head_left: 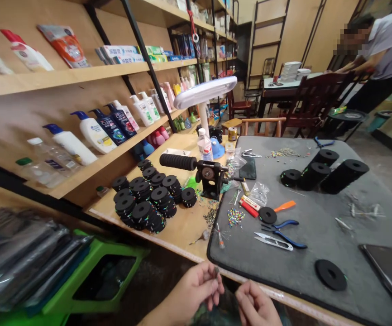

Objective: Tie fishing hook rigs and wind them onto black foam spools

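My left hand [201,285] is in front of the table's near edge, its fingers curled, with a small dark piece [217,271] at the fingertips, too small to name. Beside it, a short gap away, my right hand [256,304] is closed with thumb and fingers together; anything in it is hidden. On the grey mat [243,267] beyond lie thread snips [274,241], blue-handled pliers [284,232], a black foam ring [331,274] and another small foam ring [267,215]. Colored beads [235,218] form a small pile near a lighter [250,203].
Stacked black foam spools [143,213] fill the table's left part beside a black winding device [209,176]. More foam rolls [345,175] stand on the mat near a phone-like dark slab [386,271]. A lamp [206,90], shelves [80,181] and a person [386,59] are farther off.
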`<state>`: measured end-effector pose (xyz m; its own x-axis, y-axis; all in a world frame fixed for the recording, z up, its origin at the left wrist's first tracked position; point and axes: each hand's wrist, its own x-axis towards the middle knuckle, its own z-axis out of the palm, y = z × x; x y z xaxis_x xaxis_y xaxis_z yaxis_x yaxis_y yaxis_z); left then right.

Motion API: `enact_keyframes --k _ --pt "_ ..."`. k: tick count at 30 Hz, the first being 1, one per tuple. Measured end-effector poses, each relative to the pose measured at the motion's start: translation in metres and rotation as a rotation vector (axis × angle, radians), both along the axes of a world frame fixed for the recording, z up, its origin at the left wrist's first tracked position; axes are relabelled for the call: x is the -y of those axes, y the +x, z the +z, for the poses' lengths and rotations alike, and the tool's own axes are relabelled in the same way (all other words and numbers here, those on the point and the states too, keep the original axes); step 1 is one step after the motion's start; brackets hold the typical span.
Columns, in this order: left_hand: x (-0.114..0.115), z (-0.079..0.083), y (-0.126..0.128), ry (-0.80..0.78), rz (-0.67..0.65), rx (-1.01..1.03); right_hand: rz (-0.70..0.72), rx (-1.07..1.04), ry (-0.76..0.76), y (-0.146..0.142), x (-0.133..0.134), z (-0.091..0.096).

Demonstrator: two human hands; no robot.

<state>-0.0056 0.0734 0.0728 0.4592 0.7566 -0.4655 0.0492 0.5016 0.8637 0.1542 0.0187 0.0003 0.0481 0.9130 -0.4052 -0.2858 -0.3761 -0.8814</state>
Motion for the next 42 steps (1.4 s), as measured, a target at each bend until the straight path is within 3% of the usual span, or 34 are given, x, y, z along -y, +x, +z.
enact_keyframes --k 4,9,30,38,42 --pt "0.013 -0.016 0.015 -0.131 -0.031 0.053 0.051 -0.088 -0.020 0.005 0.007 0.004" --pt "0.018 -0.027 0.020 -0.027 -0.095 0.031 0.069 -0.105 -0.060 0.004 0.012 0.004" --pt "0.023 -0.038 0.029 0.014 -0.086 -0.069 0.081 -0.048 -0.101 0.003 0.008 0.007" --pt "0.025 -0.053 0.026 0.115 -0.062 -0.109 0.046 0.056 -0.048 0.003 0.013 0.001" --pt "0.026 -0.055 0.026 0.168 -0.094 -0.151 0.015 0.004 -0.072 0.003 0.008 0.005"
